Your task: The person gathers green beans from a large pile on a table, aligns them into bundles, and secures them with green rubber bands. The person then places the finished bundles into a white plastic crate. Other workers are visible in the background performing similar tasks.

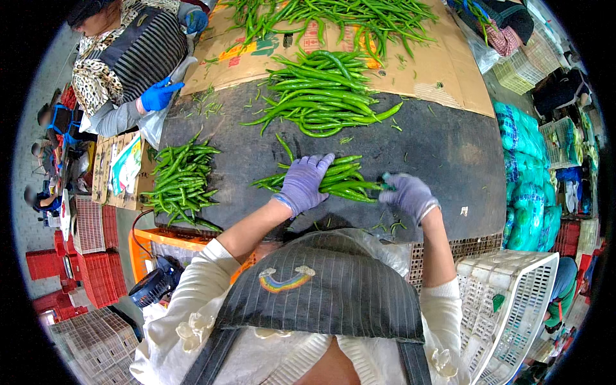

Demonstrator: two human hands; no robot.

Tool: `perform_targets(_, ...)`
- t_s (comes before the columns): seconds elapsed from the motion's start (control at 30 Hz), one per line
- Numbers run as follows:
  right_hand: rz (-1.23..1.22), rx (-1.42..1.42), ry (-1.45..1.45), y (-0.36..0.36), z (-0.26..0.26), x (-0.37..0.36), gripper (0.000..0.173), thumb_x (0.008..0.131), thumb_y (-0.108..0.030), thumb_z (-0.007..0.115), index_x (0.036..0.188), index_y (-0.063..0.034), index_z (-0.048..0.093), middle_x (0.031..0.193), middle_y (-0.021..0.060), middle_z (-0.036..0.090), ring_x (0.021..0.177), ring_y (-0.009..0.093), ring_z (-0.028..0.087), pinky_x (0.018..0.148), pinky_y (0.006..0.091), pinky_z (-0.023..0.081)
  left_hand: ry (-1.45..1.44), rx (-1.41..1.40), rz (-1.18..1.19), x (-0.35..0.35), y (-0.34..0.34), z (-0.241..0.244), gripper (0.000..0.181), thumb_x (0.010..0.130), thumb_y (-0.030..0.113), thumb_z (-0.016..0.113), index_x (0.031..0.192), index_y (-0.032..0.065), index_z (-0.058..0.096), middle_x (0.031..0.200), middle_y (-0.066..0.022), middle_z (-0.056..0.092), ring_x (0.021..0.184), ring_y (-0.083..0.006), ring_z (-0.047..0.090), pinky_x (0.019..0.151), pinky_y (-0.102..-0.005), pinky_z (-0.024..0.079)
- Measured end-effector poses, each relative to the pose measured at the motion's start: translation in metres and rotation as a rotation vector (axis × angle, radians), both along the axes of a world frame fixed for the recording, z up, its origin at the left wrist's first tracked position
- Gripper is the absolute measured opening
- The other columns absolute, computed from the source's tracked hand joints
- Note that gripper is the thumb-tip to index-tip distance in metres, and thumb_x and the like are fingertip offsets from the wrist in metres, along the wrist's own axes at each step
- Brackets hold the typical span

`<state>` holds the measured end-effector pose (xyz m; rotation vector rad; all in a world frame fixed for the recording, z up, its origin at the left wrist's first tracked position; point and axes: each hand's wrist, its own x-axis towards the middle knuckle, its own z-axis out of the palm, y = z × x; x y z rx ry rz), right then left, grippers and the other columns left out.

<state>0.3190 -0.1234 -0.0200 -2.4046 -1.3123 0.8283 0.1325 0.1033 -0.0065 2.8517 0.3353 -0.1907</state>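
My left hand (306, 183), in a lilac knit glove, lies over a small bunch of green chilli peppers (342, 176) on the dark table top (433, 144), its fingers wrapped around them. At the bunch's right end is my right hand (409, 195), gloved alike and blurred. A small teal object (385, 181) shows at its fingertips, too blurred to name, close to the pepper tips. Beyond my hands sits a larger pile of long green chillies (327, 91). Another heap of chillies (185, 183) rests at the table's left edge.
Flattened cardboard (409, 67) covers the far table, with more chillies (332, 14) on it. A blue-gloved hand (160, 94) of a co-worker is at the left edge. White plastic crates (505, 308) stand at my right, an orange crate (144, 240) and small fan (156, 284) at my left.
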Motion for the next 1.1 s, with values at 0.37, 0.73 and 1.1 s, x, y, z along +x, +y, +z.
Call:
perform_targets(0.37, -0.205, 0.229, -0.180, 0.003, -0.010, -0.038, 0.034, 0.083, -0.034, 0.068, 0.110, -0.0124, 0.067, 0.097, 0.0140, 0.069, 0.089, 0.035, 0.065, 0.082, 0.0416, 0.050, 0.024, 0.046, -0.034, 0.011, -0.008, 0.004, 0.106, 0.060, 0.037, 0.086, 0.145, 0.0053, 0.031, 0.126, -0.0161, 0.052, 0.112, -0.0331, 0.052, 0.096, -0.0447, 0.041)
perform_targets(0.73, -0.245, 0.312, 0.046, 0.031, 0.019, -0.077, 0.036, 0.082, -0.038, 0.068, 0.105, -0.0111, 0.068, 0.102, 0.0136, 0.067, 0.090, 0.034, 0.065, 0.080, 0.0403, 0.051, 0.001, 0.071, -0.032, 0.013, -0.008, -0.002, 0.106, 0.059, 0.042, 0.085, 0.145, 0.0070, 0.032, 0.122, -0.0147, 0.053, 0.110, -0.0326, 0.052, 0.095, -0.0433, 0.042)
perform_targets(1.1, -0.184, 0.148, -0.599, 0.104, -0.012, 0.094, 0.028, 0.086, -0.019, 0.058, 0.112, -0.0132, 0.066, 0.093, 0.0122, 0.069, 0.089, 0.032, 0.065, 0.076, 0.0430, 0.052, 0.033, 0.037, -0.046, 0.010, -0.019, 0.004, 0.106, 0.060, 0.045, 0.084, 0.145, 0.0083, 0.032, 0.132, -0.0154, 0.050, 0.117, -0.0320, 0.050, 0.101, -0.0454, 0.038)
